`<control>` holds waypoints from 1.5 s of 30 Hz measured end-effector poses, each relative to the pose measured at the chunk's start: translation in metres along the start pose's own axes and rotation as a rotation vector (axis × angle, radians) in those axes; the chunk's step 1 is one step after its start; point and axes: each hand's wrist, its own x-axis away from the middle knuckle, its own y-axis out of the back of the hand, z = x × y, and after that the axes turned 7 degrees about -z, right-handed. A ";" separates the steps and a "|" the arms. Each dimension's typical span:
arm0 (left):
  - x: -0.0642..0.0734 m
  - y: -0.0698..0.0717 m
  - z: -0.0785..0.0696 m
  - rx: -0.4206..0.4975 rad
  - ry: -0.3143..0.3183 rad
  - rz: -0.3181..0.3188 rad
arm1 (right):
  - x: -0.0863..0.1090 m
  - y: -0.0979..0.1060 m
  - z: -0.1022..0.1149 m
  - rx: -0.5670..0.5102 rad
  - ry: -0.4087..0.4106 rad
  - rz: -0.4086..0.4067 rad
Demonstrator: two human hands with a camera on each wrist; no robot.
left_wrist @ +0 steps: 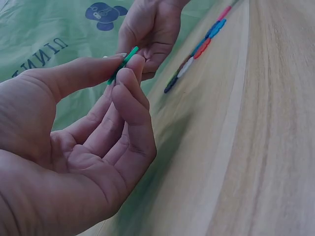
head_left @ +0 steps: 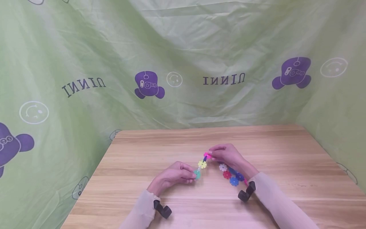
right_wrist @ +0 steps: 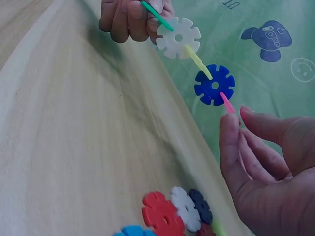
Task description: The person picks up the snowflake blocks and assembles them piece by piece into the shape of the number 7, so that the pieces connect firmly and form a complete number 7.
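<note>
A short chain of notched plastic discs hangs in the air between both hands. In order it runs green disc [head_left: 197, 174], white disc [right_wrist: 178, 38], yellow disc [head_left: 202, 164], dark blue disc [right_wrist: 215, 85] and pink disc [right_wrist: 228, 103], slotted edge to edge at crossing angles. My left hand [head_left: 175, 173] pinches the green disc between thumb and forefinger. At the other end, the pink disc is pinched by the thumb and fingertips of my right hand [head_left: 227, 156]. The right hand's fingers partly cover the pink disc.
Loose discs lie on the wooden table [head_left: 128, 190] below the right hand, among them a red disc [head_left: 227, 175], a white disc [head_left: 223, 167] and a blue disc [head_left: 234, 181]. Each wrist wears a black camera mount. A green printed cloth [head_left: 183, 38] hangs behind the table.
</note>
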 end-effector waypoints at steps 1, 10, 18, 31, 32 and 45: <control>0.000 0.000 0.000 0.006 0.001 -0.009 | 0.000 0.002 0.000 0.020 0.007 -0.010; -0.001 0.005 -0.001 0.044 -0.023 -0.050 | 0.007 0.033 0.008 0.211 0.066 -0.076; -0.002 0.009 -0.001 0.051 -0.021 -0.070 | 0.008 0.049 0.010 0.458 0.135 -0.143; 0.000 0.012 -0.003 0.084 -0.010 -0.136 | -0.005 0.063 -0.002 0.700 0.255 -0.048; 0.000 0.012 -0.004 0.089 -0.009 -0.144 | -0.006 0.063 -0.003 0.708 0.257 -0.041; 0.000 0.018 -0.001 0.141 -0.001 -0.184 | -0.008 0.064 -0.001 0.724 0.257 0.018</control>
